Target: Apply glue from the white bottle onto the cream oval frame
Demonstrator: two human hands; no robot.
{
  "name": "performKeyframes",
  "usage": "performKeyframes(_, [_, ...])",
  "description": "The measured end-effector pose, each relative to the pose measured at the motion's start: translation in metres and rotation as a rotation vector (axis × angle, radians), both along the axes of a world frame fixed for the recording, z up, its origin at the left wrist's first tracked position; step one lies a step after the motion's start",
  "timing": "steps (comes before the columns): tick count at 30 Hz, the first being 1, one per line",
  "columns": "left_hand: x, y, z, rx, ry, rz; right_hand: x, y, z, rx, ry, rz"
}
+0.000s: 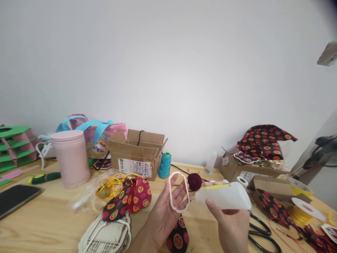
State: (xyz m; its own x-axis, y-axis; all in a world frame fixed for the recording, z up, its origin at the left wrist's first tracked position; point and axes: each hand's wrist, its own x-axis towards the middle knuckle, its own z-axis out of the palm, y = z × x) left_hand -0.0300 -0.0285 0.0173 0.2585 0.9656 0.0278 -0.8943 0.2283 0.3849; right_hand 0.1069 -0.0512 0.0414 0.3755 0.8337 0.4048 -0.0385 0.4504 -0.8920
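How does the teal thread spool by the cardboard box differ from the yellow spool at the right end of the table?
The teal thread spool stands upright as a tall, narrow cone; the yellow spool is squat and wide with a flat white flange. The teal one sits beside the open cardboard box near the wall, apart from the hands; the yellow one lies among patterned fabric scraps at the table's right end. Both rest on the table, untouched.
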Motion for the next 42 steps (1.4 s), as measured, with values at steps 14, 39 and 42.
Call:
performKeyframes(14, [-0.001,0.004,-0.002,-0.022,-0.001,0.06,-0.011,-0.011,0.001,-0.069,0.009,0.061])
performKeyframes(39, [0.008,0.0,-0.003,0.009,0.072,0.018,-0.028,-0.015,-0.001,0.06,0.079,0.177])
performKeyframes(42, [0.009,-0.002,-0.002,-0.003,0.072,0.011,-0.028,-0.015,0.0,0.056,0.083,0.157])
